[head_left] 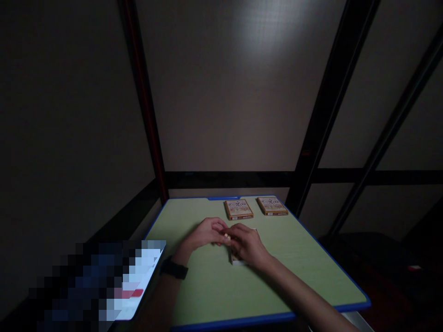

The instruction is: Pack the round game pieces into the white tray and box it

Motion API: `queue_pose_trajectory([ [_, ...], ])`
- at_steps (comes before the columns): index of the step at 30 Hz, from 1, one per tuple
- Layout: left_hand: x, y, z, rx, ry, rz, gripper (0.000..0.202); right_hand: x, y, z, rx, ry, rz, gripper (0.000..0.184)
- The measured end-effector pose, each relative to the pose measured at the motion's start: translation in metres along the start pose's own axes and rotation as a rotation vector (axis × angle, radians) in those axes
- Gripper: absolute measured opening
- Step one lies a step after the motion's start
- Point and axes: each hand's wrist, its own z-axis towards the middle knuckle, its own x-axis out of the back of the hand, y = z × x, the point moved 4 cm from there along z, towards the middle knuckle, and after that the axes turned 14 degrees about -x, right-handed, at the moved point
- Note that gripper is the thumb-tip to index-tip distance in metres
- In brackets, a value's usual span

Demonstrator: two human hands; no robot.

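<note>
My left hand, with a dark band on its wrist, and my right hand meet over the middle of the table. Small cream-coloured pieces show between their bent fingertips; their exact kind is too small to make out. Directly beneath my right hand lies a shallow box with a white edge. Something brownish shows inside it, but the hand and forearm hide most of the box.
Two flat printed boxes, one at back centre and one at back right, lie on the green table with its blue rim. A lit screen, partly pixelated, is at the lower left. Panelled walls stand behind.
</note>
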Motion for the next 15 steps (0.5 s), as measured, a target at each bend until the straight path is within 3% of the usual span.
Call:
queue_pose_trajectory([
  [8,-0.003,-0.005,0.002,-0.044,-0.018,-0.054,0.057,0.003,-0.007,-0.002,-0.006,-0.008,-0.018,0.015],
  [15,-0.007,0.001,-0.004,-0.016,-0.096,-0.050,0.059,0.014,-0.016,-0.003,-0.004,-0.174,0.115,0.023],
])
